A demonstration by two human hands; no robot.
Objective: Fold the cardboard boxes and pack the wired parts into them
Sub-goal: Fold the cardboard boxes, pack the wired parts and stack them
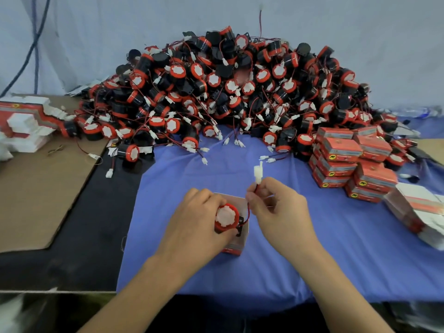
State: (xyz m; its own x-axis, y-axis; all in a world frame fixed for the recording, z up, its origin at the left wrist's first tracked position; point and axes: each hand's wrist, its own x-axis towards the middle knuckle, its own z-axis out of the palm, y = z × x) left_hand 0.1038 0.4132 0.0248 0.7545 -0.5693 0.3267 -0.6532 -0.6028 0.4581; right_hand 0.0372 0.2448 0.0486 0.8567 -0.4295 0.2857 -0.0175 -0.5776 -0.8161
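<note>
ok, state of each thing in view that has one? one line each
left hand: grips wired part
right hand: pinches wire
wired part: in open box's mouth, not fully in
wire: outside the box, pulled upward
white connector: raised above right hand, unplugged
open box: folded, top open, on blue cloth
parts pile: loose, unpacked
closed boxes: shut, stacked at right
flat boxes: unfolded, stacked far left

Open box: was mostly hidden under the left hand and the wired part.
Left flat stack: was cut by the left edge.
Right flat stack: was blurred and cut off.
Packed boxes: print was too small to read.
</note>
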